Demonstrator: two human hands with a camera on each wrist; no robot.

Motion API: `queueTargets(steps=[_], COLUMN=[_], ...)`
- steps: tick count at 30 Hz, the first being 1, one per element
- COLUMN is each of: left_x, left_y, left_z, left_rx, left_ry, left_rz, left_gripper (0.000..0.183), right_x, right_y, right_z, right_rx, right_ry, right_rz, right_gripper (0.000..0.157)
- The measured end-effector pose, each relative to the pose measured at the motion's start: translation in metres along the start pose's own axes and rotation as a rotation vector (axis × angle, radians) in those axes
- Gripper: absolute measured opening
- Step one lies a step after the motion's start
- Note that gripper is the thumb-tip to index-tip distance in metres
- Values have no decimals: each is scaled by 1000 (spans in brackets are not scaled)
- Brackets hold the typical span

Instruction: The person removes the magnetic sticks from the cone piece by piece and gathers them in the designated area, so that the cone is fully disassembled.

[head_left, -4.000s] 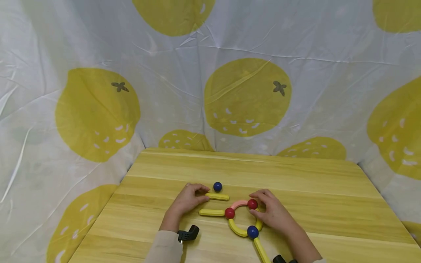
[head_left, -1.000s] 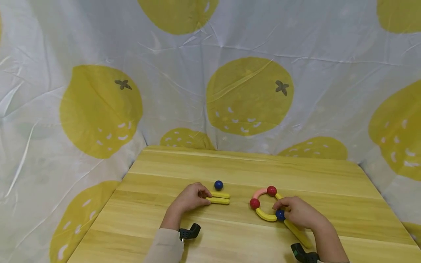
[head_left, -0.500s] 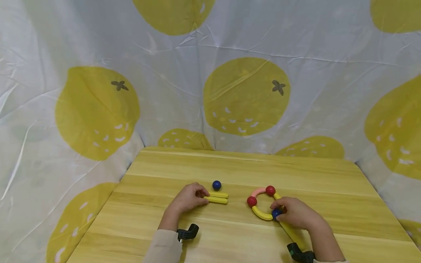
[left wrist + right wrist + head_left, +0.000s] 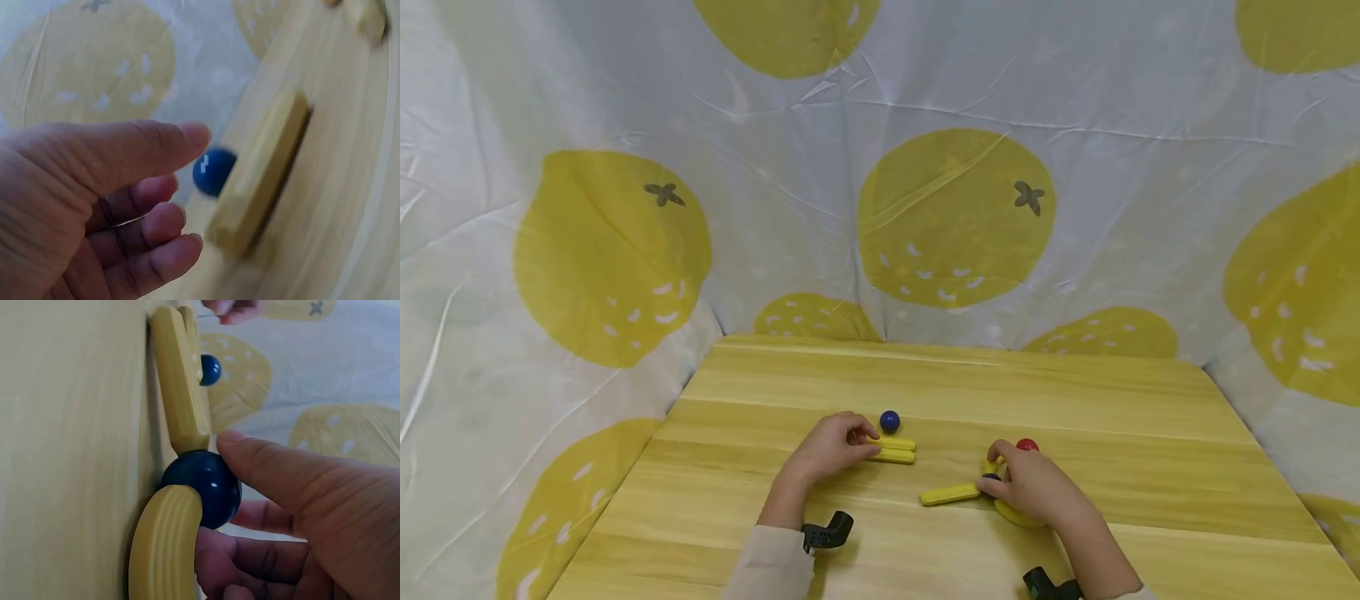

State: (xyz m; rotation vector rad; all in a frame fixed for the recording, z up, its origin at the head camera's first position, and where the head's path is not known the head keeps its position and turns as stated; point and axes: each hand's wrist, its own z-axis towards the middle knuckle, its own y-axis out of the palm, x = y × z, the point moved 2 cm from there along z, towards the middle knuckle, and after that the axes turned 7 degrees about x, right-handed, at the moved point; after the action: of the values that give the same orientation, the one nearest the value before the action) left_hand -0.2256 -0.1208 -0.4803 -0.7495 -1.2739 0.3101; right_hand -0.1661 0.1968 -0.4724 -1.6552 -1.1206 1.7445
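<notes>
Two straight yellow magnetic sticks [image 4: 897, 457] lie side by side, with a loose blue ball [image 4: 890, 422] just behind them. My left hand [image 4: 831, 450] is at their left ends; in the left wrist view its thumb and fingers stand apart with nothing between them. My right hand [image 4: 1037, 483] pinches another blue ball [image 4: 203, 487] between thumb and fingers. From this ball a straight yellow stick [image 4: 950, 495] points left, and a curved yellow stick [image 4: 165, 550] joins it too. A red ball [image 4: 1027, 445] peeks out behind the right hand, which hides most of the ring.
Everything lies on a wooden table [image 4: 775, 375]. A curtain printed with lemons [image 4: 955, 217] hangs behind and at both sides. Black wrist cameras [image 4: 827, 531] sit on both forearms.
A straight stick once joined to the ring now lies beside the other near my left hand. The ring moved right, then my right hand turned it so its straight stick points left.
</notes>
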Motion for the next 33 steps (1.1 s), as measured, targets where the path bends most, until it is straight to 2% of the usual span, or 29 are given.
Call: queueTargets(steps=[2, 6, 9, 12, 14, 17, 19, 21, 25, 28, 33], left_x=[13, 39, 52, 59, 60, 57, 53, 48, 36, 32, 25], left_y=[6, 28, 47, 62, 71, 80, 85, 87, 85, 81, 71], left_z=[0, -1, -2, -4, -6, -9, -11, -14, -20, -23, -26], left_rx=[-40, -190, -258, -255, -220, -158, -127, -119, -163, -190, -162], left_ry=[34, 73, 110, 150, 173, 202, 213, 199, 91, 27, 29], left_rz=[-16, -49, 26, 156, 248, 305, 275, 188, -81, -216, -200], left_gripper=[12, 20, 26, 29, 28, 23, 20, 19, 17, 18, 19], right_x=[-2, -2, 0, 2, 5, 9, 11, 13, 16, 19, 22], right_y=[2, 1, -1, -5, -6, -8, -7, -7, -5, -4, -3], right_z=[0, 0, -1, -2, -3, -3, -2, 0, 1, 2, 3], right_rx=[1, -23, -54, -78, -80, -76, -71, -75, -77, -64, -62], right_ry=[-16, -32, -15, 14, 24, 10, -14, -37, -48, -31, -1], right_rz=[-3, 24, 58, 86, 95, 94, 96, 104, 128, 133, 145], right_gripper=[40, 31, 21, 15, 16, 19, 21, 23, 27, 29, 29])
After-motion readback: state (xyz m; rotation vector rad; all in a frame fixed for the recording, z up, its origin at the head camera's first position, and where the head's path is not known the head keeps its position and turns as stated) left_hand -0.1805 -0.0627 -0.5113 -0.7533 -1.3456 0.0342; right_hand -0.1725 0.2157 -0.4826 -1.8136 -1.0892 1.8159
